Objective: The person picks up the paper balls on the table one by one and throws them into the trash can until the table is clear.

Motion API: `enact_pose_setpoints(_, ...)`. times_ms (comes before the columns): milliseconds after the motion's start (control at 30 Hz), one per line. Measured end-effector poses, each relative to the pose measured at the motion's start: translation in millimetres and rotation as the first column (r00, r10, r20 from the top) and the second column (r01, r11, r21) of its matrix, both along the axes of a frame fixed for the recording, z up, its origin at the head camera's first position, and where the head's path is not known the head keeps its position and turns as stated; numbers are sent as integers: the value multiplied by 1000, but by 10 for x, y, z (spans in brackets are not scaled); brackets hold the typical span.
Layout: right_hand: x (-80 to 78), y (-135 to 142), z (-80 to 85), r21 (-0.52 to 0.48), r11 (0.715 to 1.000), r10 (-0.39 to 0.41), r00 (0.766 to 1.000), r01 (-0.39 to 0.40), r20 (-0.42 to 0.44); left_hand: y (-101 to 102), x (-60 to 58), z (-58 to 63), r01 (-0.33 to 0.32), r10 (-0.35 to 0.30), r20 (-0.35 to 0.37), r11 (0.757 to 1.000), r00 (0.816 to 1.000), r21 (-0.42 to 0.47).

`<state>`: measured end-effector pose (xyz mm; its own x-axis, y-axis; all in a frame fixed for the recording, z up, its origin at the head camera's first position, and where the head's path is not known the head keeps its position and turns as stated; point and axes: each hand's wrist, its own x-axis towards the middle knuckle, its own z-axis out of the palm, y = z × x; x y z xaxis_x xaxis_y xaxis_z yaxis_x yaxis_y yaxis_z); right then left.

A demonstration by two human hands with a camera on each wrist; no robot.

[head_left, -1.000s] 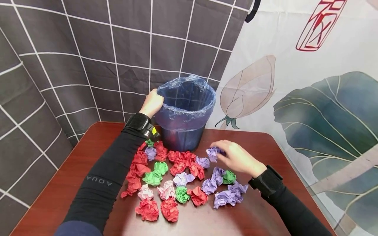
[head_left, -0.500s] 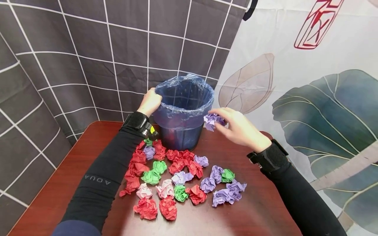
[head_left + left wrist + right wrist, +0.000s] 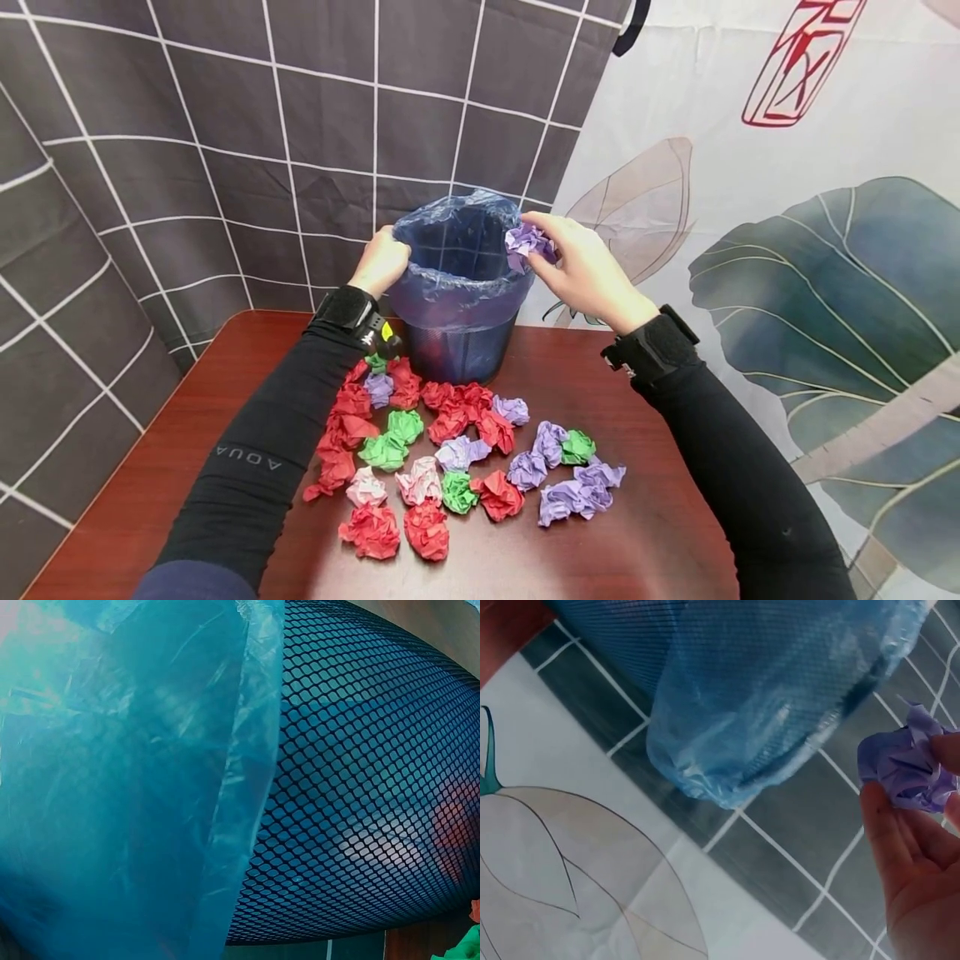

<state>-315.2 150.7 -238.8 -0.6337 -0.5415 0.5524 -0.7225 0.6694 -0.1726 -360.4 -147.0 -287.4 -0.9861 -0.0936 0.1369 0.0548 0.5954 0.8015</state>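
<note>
A dark mesh trash can (image 3: 459,350) lined with a blue plastic bag (image 3: 468,290) stands at the back of the table. My left hand (image 3: 380,261) grips its rim on the left side, fingers curled over the bag's edge. In my right hand (image 3: 588,267) a purple crumpled paper ball (image 3: 527,244) is pinched between thumb and fingers, at the can's right rim. The right wrist view shows that paper ball (image 3: 906,766) apart from the bag (image 3: 727,742). Through the mesh (image 3: 375,772) in the left wrist view, pale and red shapes show faintly inside the can.
Several crumpled paper balls lie in front of the can: red (image 3: 370,531), green (image 3: 384,450), pink (image 3: 420,481) and purple (image 3: 564,502). They sit on a reddish-brown table (image 3: 645,500). A dark grid-patterned cloth (image 3: 330,125) hangs close behind, beside a white printed cloth (image 3: 720,92).
My right hand has lifted the purple paper ball off the table and carried it up and left to the can's rim. The left hand keeps its grip there.
</note>
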Motion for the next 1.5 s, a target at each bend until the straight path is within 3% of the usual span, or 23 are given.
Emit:
enact_pose_setpoints(167, -99, -66, -50, 36, 999, -24, 998, 22, 49, 0, 9, -3, -6, 6, 11, 1000, 1000, -8)
enact_pose_setpoints(433, -101, -43, -97, 57, 998, -29, 996, 24, 83, -4, -10, -9, -4, 4, 10, 1000, 1000, -5)
enact_pose_setpoints(767, 106, 186, -263, 52, 998, -32, 999, 33, -20, 10, -33, -10, -2, 2, -5, 1000, 1000, 4)
enact_pose_setpoints(1033, 283, 409, -593, 45, 999, 31, 998, -28, -62, -16, -56, -32, -8, 8, -13, 1000, 1000, -5)
enact_pose_setpoints(1133, 322, 450, -779, 94, 993, 67, 998, -65, -17, -23, -46, -23, -10, 10, -17, 1000, 1000, -4)
enact_pose_setpoints(1267, 363, 459, -1046, 186, 979, 69, 992, -88, 106, -11, -30, -11, -6, 6, -12, 1000, 1000, -2)
enact_pose_setpoints(1500, 389, 389, -1465, 302, 946, 21, 956, -113, 293, 0, -42, -18, -5, 5, -10, 1000, 1000, -5)
